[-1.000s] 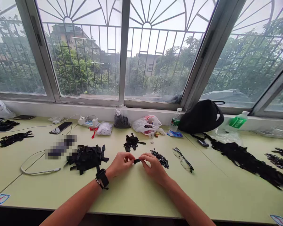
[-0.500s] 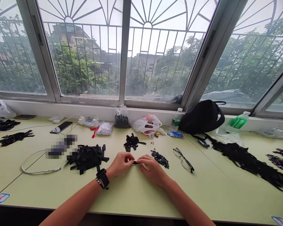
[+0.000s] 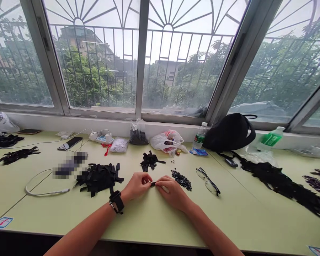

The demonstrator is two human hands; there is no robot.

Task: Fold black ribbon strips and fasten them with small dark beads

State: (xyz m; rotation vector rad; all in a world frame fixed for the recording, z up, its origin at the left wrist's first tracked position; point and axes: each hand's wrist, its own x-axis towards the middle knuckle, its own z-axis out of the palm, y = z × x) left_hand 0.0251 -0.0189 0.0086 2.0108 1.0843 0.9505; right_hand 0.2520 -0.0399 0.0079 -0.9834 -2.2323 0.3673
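Between my two hands, just above the pale green table [image 3: 160,220], is a short black fabric strip [image 3: 153,184]. My left hand [image 3: 137,185], with a black watch [image 3: 116,200] at the wrist, pinches its left end. At the other end, the thumb and fingers of my right hand [image 3: 170,190] close on the strip. Left of my hands lies a heap of black strips [image 3: 100,177]. A smaller black pile [image 3: 149,160] sits beyond my fingertips. Small shiny dark round pieces, perhaps snaps or buttons [image 3: 181,180], are spread by my right hand.
Eyeglasses [image 3: 208,181] lie to the right, before a long black fabric pile [image 3: 282,185]. Along the windowsill stand a black bag [image 3: 230,133], a water bottle [image 3: 199,137], a white plastic bag [image 3: 166,141] and a power strip [image 3: 100,138]. A white cable [image 3: 46,195] curls at left.
Both hands stay in nearly the same place, still pinching the black strip. The strip's visible part has tilted slightly, and the whole view has shifted a little.
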